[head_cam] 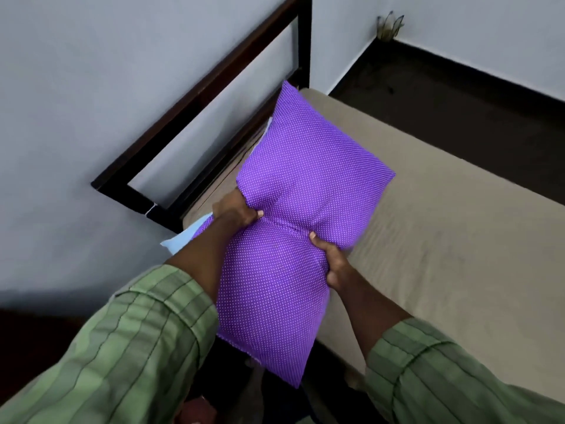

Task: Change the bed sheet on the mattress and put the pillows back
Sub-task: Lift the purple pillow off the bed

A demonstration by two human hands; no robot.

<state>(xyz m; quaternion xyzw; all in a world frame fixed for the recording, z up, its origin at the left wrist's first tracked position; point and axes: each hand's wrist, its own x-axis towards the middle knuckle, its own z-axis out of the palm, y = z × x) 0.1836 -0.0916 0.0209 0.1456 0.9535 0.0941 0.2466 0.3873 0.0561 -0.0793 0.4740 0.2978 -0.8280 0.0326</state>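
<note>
Bed point(428, 240), beige sheet fitted: pillow return.
Left hand point(235, 211), right hand point(328, 255) gripping pillow point(290, 209) mid-span, steadying for headboard-end placement.

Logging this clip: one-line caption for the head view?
Both hands, left hand and right hand, grip a purple dotted pillow above the beige-sheeted mattress.

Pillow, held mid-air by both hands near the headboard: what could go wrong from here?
1. Both hands, left and right, pinch the purple pillow at its middle seam, so both ends hang free; the grip could slip on the fabric.
2. The far corner sits close to the headboard; it may snag or drop into the gap behind the mattress.
3. A light blue cloth lies under the pillow's left edge; setting down could trap it.
</note>
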